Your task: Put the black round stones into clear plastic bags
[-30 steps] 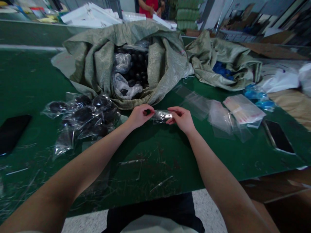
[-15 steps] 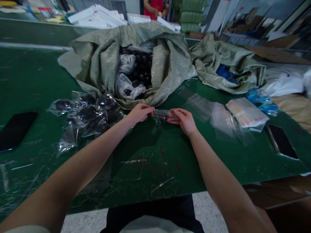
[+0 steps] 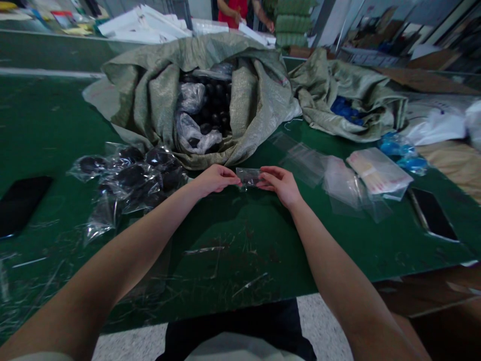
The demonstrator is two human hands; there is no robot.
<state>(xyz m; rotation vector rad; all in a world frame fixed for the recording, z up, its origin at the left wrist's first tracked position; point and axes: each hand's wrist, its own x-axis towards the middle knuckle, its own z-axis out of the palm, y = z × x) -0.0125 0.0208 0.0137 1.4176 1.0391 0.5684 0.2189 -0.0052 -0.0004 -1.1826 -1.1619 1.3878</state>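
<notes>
Between my two hands, just in front of the big woven sack, is a small clear plastic bag (image 3: 248, 176). My left hand (image 3: 216, 180) pinches its left end with thumb and fingertips. At the bag's right end, my right hand (image 3: 281, 184) grips it between thumb and fingers. Whatever may be inside the bag is hard to make out. Left of my left hand lies a pile of black rounded pieces in clear bags (image 3: 130, 175). Flat clear bags (image 3: 341, 178) are spread to the right of my right hand, beside a stack of them (image 3: 378, 170).
The open woven sack (image 3: 259, 100) holds several black balls (image 3: 216, 108). A second sack (image 3: 319, 90) has blue items inside. Phones lie at the left (image 3: 24, 203) and right (image 3: 432, 213) on the green table (image 3: 233, 260). A person in red (image 3: 233, 12) stands beyond.
My left fingers have shifted slightly lower along the bag's left end. My right hand stays at the other end. The view has moved a little, and the person behind has spread their arms.
</notes>
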